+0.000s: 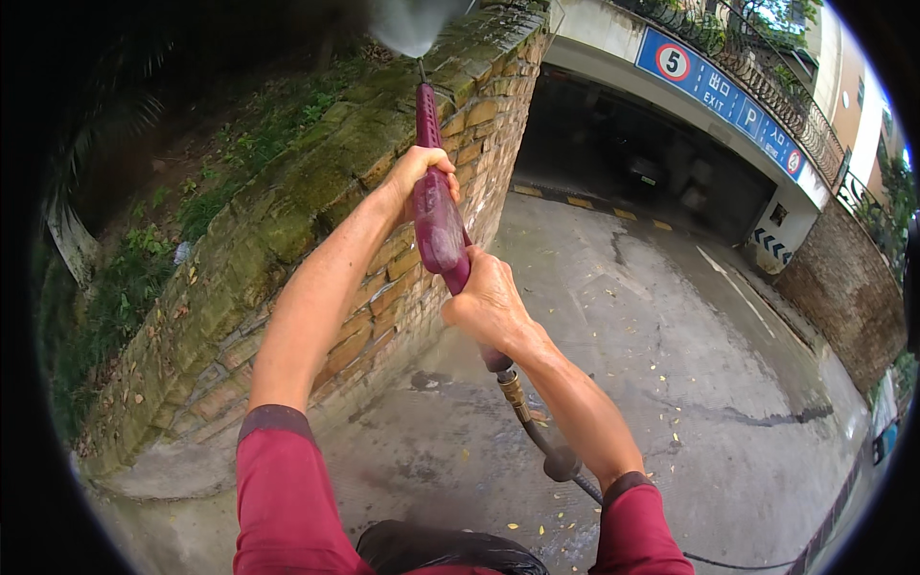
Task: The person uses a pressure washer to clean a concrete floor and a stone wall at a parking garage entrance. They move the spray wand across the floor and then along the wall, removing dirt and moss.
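Both my hands grip a dark red pressure washer gun (440,228), held out in front of me and pointing away. My left hand (420,175) wraps round its front part, behind the vented barrel. Further back, my right hand (486,299) is closed round the rear grip. From the thin nozzle a white spray (410,24) fans out over the top of a mossy stone wall (331,187). A brass fitting (513,391) joins the gun's rear end to a dark hose (541,446), which runs down past my right forearm.
Left of the wall is a planted bank (163,225) with grass and a tree trunk (69,235). On the right, a concrete driveway (661,364) with scattered leaves leads into a dark garage entrance (632,144) under a blue sign (714,91). The hose trails across the ground at lower right.
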